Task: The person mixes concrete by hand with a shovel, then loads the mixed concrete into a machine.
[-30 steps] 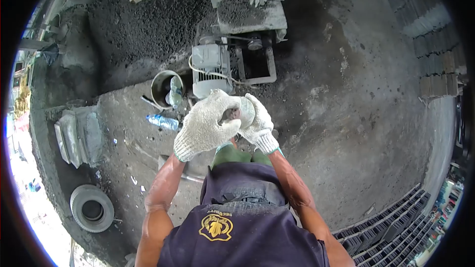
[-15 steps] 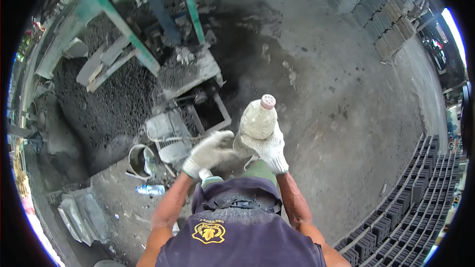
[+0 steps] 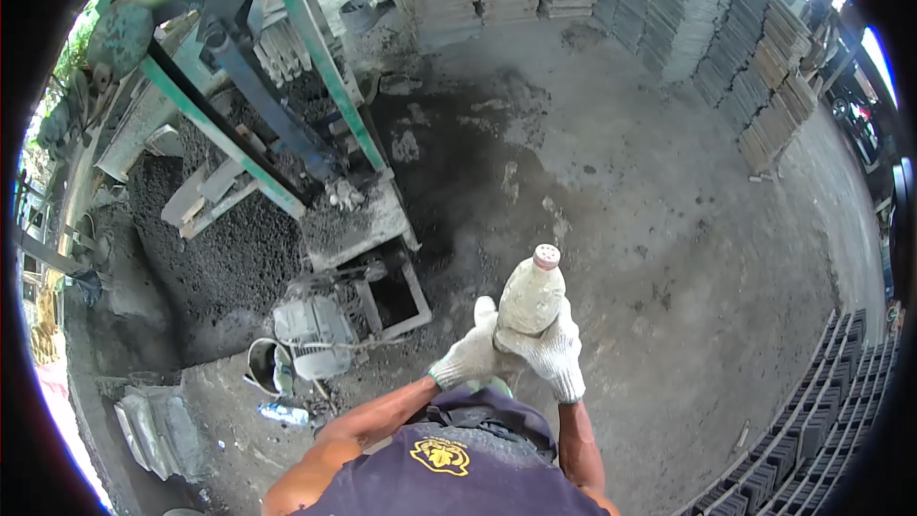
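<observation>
Right hand (image 3: 559,355) grips bottle (image 3: 528,301), left hand (image 3: 466,355) touching; motor (image 3: 310,333), bucket (image 3: 258,364) nearby.

Daylight is falling on a dusty concrete floor (image 3: 688,248), a green-framed machine (image 3: 320,50) is standing at 10 o'clock over a heap of dark gravel (image 3: 239,253), stacks of grey slabs (image 3: 669,10) are lining the edge from 12 to 2 o'clock, and rows of blocks (image 3: 826,416) are lying at 4 o'clock.

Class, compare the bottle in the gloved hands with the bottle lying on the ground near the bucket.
The held bottle stands upright; the ground bottle lies flat. The held bottle looks dusty grey, the ground bottle clear bluish. Both look plastic.
</observation>
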